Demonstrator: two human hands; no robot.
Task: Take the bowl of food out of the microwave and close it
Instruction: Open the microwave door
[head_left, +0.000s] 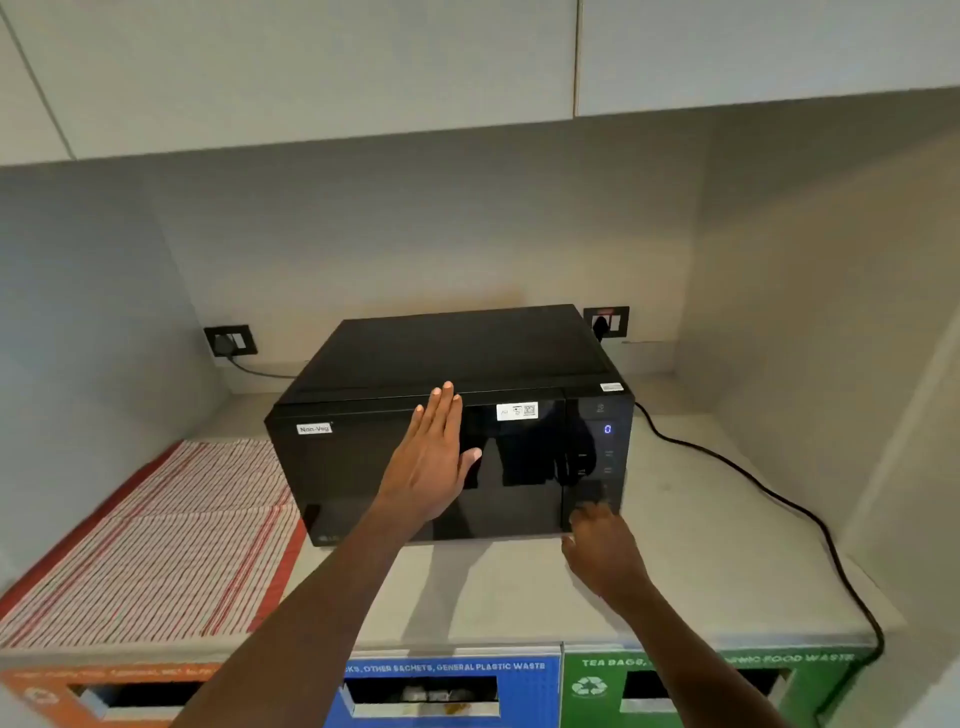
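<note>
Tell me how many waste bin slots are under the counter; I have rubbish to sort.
3: orange slot at left, blue slot in the middle, green slot at right, partly hidden by an arm.

counter (519, 587) | on it: microwave (395, 364), striped cloth (156, 540), pwr cord (769, 493)

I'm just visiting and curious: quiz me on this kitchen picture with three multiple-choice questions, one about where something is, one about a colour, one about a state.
1. Where does the striped cloth lie?
A. On top of the microwave
B. On the counter, left of the microwave
C. Inside the green bin

2. What colour is the middle waste bin under the counter?
A. Blue
B. Yellow
C. White

3. How is the microwave door?
A. Wide open
B. Removed
C. Shut

Answers:
1 B, the cloth spreads on the counter beside the microwave's left side.
2 A, its front panel is blue, between the orange and green ones.
3 C, the door sits flush, with the left hand flat on it and the right hand at the control panel's lower edge.
</note>
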